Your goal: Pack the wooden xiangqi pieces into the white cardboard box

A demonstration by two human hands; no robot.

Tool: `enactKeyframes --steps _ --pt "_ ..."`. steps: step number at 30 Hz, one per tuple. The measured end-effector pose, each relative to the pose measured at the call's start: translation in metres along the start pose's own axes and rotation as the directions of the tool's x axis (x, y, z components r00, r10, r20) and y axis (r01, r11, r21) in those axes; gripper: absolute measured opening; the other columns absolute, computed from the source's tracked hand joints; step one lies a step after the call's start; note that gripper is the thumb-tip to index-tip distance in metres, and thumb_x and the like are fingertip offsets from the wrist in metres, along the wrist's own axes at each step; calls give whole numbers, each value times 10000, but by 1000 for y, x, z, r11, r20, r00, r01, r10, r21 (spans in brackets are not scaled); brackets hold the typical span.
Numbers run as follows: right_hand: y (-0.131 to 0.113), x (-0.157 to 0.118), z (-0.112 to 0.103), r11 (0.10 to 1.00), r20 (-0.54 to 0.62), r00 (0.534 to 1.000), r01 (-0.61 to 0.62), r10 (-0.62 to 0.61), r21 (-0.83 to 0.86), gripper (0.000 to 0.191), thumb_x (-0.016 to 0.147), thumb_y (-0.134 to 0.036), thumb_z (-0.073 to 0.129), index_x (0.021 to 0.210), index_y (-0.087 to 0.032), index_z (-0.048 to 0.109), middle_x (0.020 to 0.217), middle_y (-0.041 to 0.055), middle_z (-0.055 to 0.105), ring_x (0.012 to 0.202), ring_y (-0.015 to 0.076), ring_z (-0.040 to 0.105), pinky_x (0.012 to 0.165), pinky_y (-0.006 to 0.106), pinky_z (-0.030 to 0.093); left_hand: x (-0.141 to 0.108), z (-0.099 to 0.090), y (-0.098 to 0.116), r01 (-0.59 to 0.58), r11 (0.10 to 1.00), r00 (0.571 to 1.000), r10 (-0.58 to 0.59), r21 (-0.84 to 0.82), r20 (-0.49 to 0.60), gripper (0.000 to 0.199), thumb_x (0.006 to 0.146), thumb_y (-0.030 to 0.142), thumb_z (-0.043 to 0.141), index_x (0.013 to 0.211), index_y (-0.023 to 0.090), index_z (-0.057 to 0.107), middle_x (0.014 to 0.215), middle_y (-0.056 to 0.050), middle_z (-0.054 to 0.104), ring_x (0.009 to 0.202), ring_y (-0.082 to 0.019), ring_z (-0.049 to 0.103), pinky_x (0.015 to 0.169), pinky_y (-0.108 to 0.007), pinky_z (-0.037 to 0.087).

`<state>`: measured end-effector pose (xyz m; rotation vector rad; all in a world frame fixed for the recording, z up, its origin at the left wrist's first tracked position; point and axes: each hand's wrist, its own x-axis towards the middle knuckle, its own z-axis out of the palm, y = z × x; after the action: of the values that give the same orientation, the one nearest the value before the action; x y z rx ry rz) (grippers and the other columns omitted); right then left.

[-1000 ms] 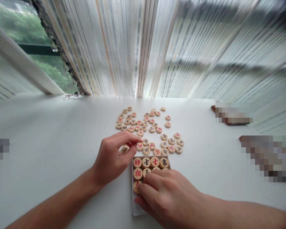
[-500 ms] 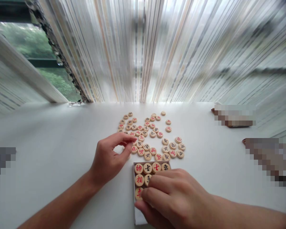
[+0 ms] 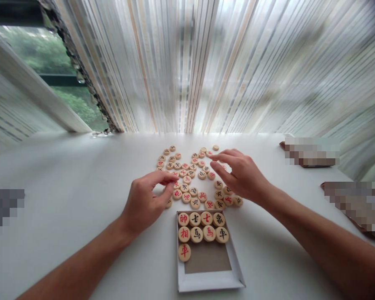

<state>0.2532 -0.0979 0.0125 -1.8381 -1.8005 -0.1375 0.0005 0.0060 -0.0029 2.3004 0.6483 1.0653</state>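
A shallow white-rimmed box (image 3: 211, 283) holds two full rows of round wooden xiangqi pieces and one red-marked piece (image 3: 184, 252) at the left of the third row. Beyond it, many loose pieces with red or black characters, such as a red one (image 3: 186, 197), lie scattered on the white table. My left hand (image 3: 150, 200) is at the left edge of the scatter, thumb and fingertips together; whatever they hold, if anything, is too small to name. My right hand (image 3: 240, 173) hovers over the right part of the scatter, fingers apart and nothing in them.
Two blurred-out flat objects lie on the table (image 3: 90, 233) at the right, one farther back (image 3: 309, 154) and one nearer (image 3: 356, 208). Another blurred object (image 3: 4, 208) is at the far left. Striped curtains (image 3: 181, 66) hang behind the table.
My right hand has moved from above the box, up and away to the scattered pieces, and its fingers have opened. My left hand has barely moved.
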Motion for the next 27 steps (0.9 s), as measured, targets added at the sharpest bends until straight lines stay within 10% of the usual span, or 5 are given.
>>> enactKeyframes --steps 4,10,21,27 --pt "32 4 13 995 167 983 -59 71 -77 553 1131 -430 329 1512 -142 608 1588 177 565 1502 411 423 1180 638 333 -1 1 2 -33 999 999 33 9 25 163 880 131 665 937 177 809 907 -49 845 823 -202 797 780 -280 628" --pt "42 2 23 992 287 951 -98 118 -83 653 1128 -569 246 1635 -220 464 1713 101 409 1614 468 190 1229 720 169 -1 2 2 -51 999 998 51 16 27 182 877 112 658 939 192 809 893 -37 842 813 -201 793 803 -291 618" --pt "41 6 18 999 59 997 -42 44 -33 398 1057 -391 536 1208 -120 784 1237 182 784 1223 344 679 1073 488 491 -1 2 3 -40 999 999 40 -1 20 154 891 131 663 922 186 803 882 -42 840 806 -202 794 769 -281 618" --pt "53 3 27 998 46 998 -38 40 -43 368 998 -350 639 1190 -86 810 1243 211 762 1197 379 659 1053 524 501 0 2 2 -54 999 999 54 -7 11 162 875 114 671 929 193 802 895 -43 845 818 -212 801 779 -299 628"
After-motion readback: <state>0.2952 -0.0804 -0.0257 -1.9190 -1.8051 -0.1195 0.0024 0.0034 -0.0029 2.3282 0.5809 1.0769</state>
